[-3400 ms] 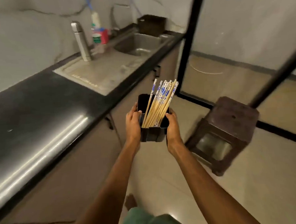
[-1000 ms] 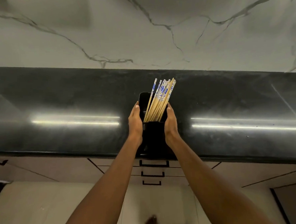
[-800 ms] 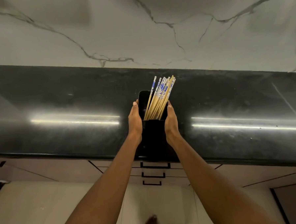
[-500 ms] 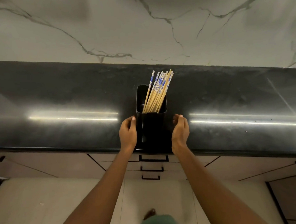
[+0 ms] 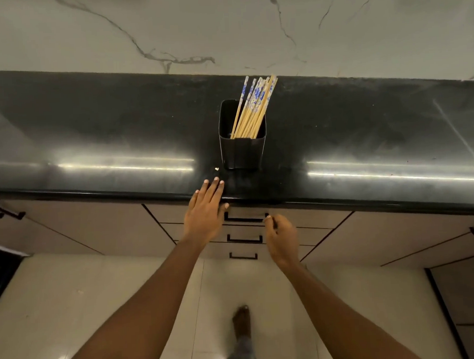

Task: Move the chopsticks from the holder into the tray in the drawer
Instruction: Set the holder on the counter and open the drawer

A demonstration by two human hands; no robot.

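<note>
A black rectangular holder (image 5: 242, 151) stands on the black countertop (image 5: 91, 137) near its front edge. Several wooden chopsticks (image 5: 254, 107) with blue-patterned tops lean to the right inside it. My left hand (image 5: 207, 211) lies flat and open over the counter's front edge, just left of and below the holder, touching nothing else. My right hand (image 5: 280, 234) is lower, its fingers curled, with a fingertip at the right end of the top drawer's black handle (image 5: 243, 220). All three stacked drawers are shut, so the tray is hidden.
Two more drawer handles (image 5: 244, 240) sit below the top one. Cabinet doors with black handles (image 5: 4, 212) flank the drawers. A marble wall (image 5: 222, 29) rises behind the counter. My foot (image 5: 242, 324) stands on the tiled floor.
I carried the holder over and set it on the counter, then both hands let go. The left hand dropped to the counter edge and the right hand to the top drawer handle.
</note>
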